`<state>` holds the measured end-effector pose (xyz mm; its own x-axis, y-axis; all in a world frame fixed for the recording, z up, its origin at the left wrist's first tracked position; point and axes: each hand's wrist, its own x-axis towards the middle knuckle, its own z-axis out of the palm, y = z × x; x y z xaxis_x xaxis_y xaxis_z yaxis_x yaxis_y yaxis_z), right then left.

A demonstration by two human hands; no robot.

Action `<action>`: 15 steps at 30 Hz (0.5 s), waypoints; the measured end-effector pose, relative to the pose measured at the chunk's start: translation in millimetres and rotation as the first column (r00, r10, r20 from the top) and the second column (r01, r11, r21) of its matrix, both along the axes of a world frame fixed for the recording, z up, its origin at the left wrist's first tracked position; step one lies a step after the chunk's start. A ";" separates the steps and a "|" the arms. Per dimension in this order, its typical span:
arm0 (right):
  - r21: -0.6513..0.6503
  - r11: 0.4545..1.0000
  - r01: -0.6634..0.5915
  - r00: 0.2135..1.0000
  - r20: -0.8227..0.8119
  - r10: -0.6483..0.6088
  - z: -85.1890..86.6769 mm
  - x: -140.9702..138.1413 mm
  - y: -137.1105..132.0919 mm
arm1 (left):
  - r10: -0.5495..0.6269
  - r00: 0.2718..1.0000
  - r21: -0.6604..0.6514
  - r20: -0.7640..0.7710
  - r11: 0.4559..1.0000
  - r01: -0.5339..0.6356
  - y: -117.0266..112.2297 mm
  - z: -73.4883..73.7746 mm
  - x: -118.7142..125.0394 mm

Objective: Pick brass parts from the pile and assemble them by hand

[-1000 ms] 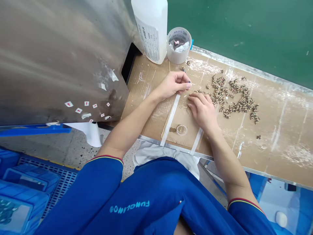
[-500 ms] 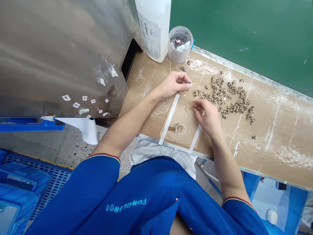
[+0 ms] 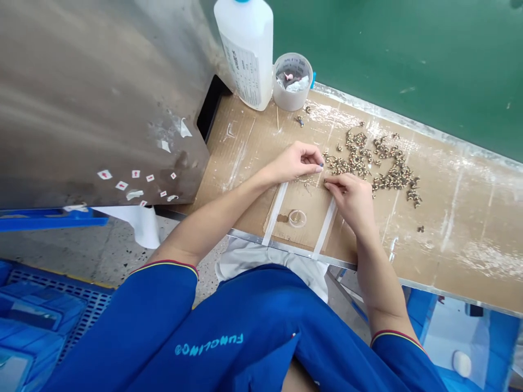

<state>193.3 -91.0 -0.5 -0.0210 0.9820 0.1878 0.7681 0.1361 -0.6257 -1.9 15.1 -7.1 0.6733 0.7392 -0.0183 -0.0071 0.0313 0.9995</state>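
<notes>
My left hand is closed in a pinch; a tiny dark-blue bit shows at its fingertips, too small to name. Close by on the right, my right hand pinches with thumb and index finger, and whatever is between them is hidden. The two sets of fingertips are a short gap apart. Just beyond them lies a spread of small brass-coloured metal parts. Nearer my body, a small clear round dish with a little liquid sits on a cardboard patch edged with white tape.
A white labelled bottle and a tape-roll cup holding scraps stand at the back left. A thin stick lies by them. A metal panel borders the cardboard-covered bench on the left; a green surface lies behind.
My left hand has moved down and toward the right hand, narrowing the gap between the fingertips. The right hand keeps its pinch near the same spot. The whole view has shifted slightly.
</notes>
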 end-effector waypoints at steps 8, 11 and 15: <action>-0.027 0.987 0.156 0.871 -0.468 -0.150 -12.8 -0.3 11.2 | 0.029 0.994 0.133 -0.106 0.991 -0.014 -16.7 -3.9 14.4; -0.049 0.987 0.154 0.834 -0.529 -0.157 -14.6 -5.6 10.9 | 0.057 0.990 0.167 -0.131 0.985 -0.035 -17.6 -2.3 14.7; -0.063 0.990 0.130 0.822 -0.551 -0.143 -13.7 -7.0 10.6 | 0.075 0.988 0.172 -0.132 0.984 -0.052 -16.8 -0.8 13.8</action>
<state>186.3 -80.4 -14.2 0.2140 0.9711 0.1059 0.3027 0.0371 -0.9524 11.9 -1.7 -8.0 0.6246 0.7807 0.0210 0.1336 -0.1333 0.9820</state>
